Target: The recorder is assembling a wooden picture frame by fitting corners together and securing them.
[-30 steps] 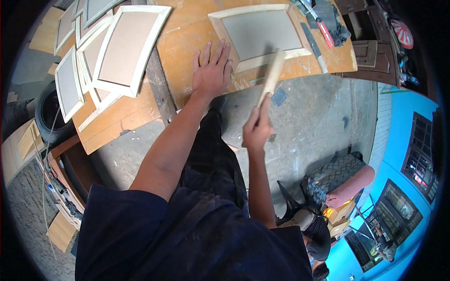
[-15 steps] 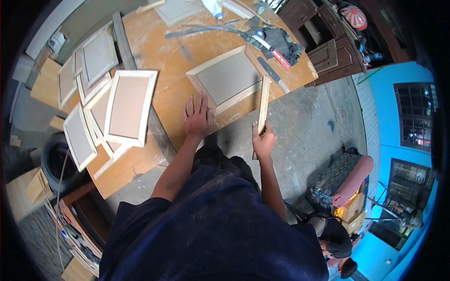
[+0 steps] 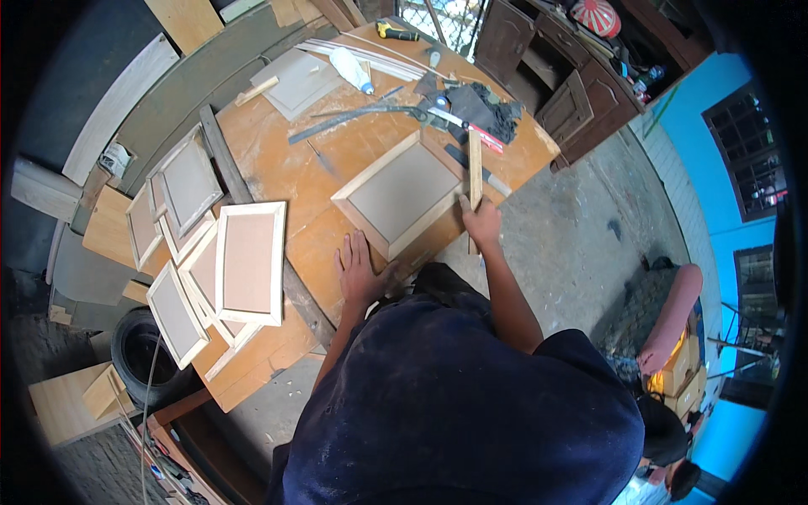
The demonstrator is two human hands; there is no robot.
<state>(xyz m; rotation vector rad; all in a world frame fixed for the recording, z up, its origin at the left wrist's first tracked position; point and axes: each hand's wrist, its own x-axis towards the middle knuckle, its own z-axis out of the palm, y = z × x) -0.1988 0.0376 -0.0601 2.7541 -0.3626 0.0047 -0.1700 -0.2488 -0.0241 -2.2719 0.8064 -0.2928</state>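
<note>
A wooden frame with a grey panel (image 3: 404, 189) lies on the orange-brown wooden table (image 3: 316, 189) in front of me. My left hand (image 3: 357, 269) rests palm down with fingers apart at the table's near edge, beside the frame's lower left side. In my right hand (image 3: 482, 223) is a narrow, pale wooden strip (image 3: 475, 164). The hand grips its lower part, and the strip points away from me along the frame's right corner. Whether strip and frame touch, I cannot tell. A flat dark bar (image 3: 492, 178) lies partly behind the strip.
Several framed panels (image 3: 251, 265) are piled at the left. Farther back lie a white glue bottle (image 3: 351, 70), a red-handled tool (image 3: 480, 139), dark cloth (image 3: 484, 109) and a yellow-black tool (image 3: 396, 32). A tyre (image 3: 147, 349) stands left; a person (image 3: 665, 433) is at lower right.
My right hand has pushed the wooden strip farther away from me, past the frame's right corner. My left hand stays flat by the frame. The whole view has shifted, showing more of the table's back.
</note>
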